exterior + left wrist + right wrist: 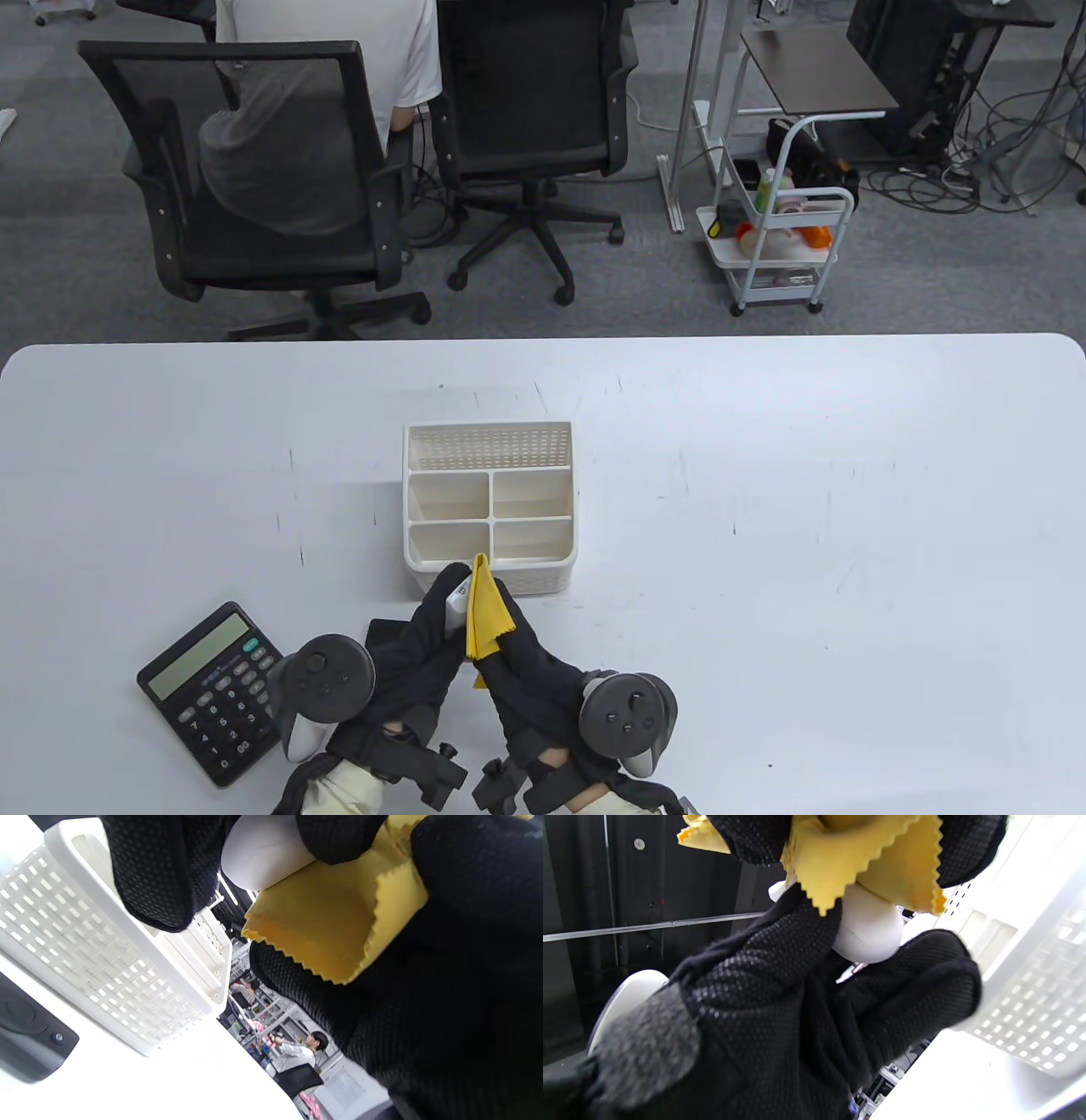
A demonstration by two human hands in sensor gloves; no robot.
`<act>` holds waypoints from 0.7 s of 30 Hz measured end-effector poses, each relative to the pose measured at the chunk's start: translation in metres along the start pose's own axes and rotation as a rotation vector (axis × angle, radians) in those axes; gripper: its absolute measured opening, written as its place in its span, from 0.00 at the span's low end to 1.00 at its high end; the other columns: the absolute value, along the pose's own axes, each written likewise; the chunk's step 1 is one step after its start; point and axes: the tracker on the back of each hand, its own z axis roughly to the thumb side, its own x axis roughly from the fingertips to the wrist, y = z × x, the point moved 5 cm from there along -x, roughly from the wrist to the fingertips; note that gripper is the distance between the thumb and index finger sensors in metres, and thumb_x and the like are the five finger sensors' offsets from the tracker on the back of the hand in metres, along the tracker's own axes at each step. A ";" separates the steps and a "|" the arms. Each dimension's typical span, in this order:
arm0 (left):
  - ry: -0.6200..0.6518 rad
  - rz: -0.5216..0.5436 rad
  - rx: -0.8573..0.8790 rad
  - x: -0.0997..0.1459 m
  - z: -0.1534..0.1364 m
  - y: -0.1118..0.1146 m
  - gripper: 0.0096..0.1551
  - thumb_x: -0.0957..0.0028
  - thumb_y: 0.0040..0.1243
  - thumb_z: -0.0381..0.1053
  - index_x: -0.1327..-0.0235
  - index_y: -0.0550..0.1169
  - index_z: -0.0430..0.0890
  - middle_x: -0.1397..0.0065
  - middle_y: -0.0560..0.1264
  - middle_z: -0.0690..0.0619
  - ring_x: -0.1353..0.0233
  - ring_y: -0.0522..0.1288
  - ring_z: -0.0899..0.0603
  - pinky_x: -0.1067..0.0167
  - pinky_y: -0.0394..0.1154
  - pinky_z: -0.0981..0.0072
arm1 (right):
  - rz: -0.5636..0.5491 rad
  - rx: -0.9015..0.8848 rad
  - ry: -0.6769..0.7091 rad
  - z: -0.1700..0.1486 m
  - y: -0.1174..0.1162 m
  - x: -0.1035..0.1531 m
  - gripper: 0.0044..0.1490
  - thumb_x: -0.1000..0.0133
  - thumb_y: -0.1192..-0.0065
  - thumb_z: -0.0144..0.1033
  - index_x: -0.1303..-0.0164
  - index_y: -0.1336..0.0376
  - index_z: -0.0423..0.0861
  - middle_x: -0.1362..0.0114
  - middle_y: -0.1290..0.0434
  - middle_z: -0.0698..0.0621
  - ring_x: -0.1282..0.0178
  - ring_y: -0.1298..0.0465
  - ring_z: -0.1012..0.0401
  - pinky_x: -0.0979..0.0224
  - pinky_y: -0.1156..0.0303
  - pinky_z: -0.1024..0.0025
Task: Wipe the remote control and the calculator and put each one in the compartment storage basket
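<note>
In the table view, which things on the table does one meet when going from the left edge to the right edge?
calculator → left hand → yellow cloth → right hand. The remote control and the basket overlap these, so I leave them out.

calculator left of the hands, key marks and a small line of print under its display too small to read, no other legible text

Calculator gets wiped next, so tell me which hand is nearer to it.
Left. The left hand, gripping the remote control, is just right of the calculator. The right hand, holding the yellow cloth, lies farther right, beyond the left.
</note>
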 end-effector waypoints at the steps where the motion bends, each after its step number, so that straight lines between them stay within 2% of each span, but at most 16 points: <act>1: 0.012 -0.004 0.001 0.000 0.002 0.002 0.35 0.41 0.56 0.50 0.21 0.57 0.58 0.20 0.68 0.47 0.32 0.80 0.31 0.42 0.86 0.53 | -0.002 -0.002 -0.004 -0.001 0.001 0.000 0.36 0.38 0.46 0.28 0.19 0.48 0.35 0.20 0.41 0.29 0.27 0.34 0.35 0.34 0.32 0.36; 8: 0.015 0.032 0.000 0.000 0.003 -0.003 0.36 0.41 0.56 0.48 0.21 0.56 0.55 0.20 0.66 0.44 0.32 0.80 0.30 0.41 0.85 0.53 | 0.039 0.017 -0.021 -0.004 -0.005 0.000 0.37 0.38 0.46 0.28 0.19 0.50 0.31 0.21 0.40 0.25 0.28 0.33 0.33 0.35 0.32 0.36; 13: -0.033 0.041 0.024 0.000 -0.007 -0.005 0.37 0.41 0.55 0.48 0.21 0.54 0.55 0.23 0.67 0.36 0.32 0.79 0.30 0.41 0.85 0.53 | 0.075 0.052 -0.016 0.002 -0.012 0.002 0.36 0.38 0.45 0.27 0.20 0.47 0.30 0.22 0.40 0.24 0.29 0.33 0.32 0.36 0.31 0.36; 17: -0.032 0.013 -0.034 0.000 -0.004 -0.004 0.37 0.40 0.55 0.49 0.20 0.54 0.56 0.23 0.69 0.39 0.34 0.81 0.30 0.44 0.87 0.52 | 0.047 0.042 -0.004 0.002 -0.009 0.002 0.36 0.38 0.45 0.28 0.20 0.46 0.32 0.21 0.40 0.25 0.28 0.33 0.33 0.35 0.31 0.36; 21: -0.007 -0.027 -0.039 -0.001 0.001 0.003 0.37 0.40 0.54 0.48 0.20 0.53 0.55 0.23 0.67 0.36 0.35 0.83 0.31 0.44 0.87 0.54 | 0.026 0.028 -0.029 -0.003 -0.003 0.000 0.36 0.38 0.46 0.28 0.20 0.47 0.33 0.21 0.41 0.25 0.28 0.33 0.33 0.35 0.32 0.37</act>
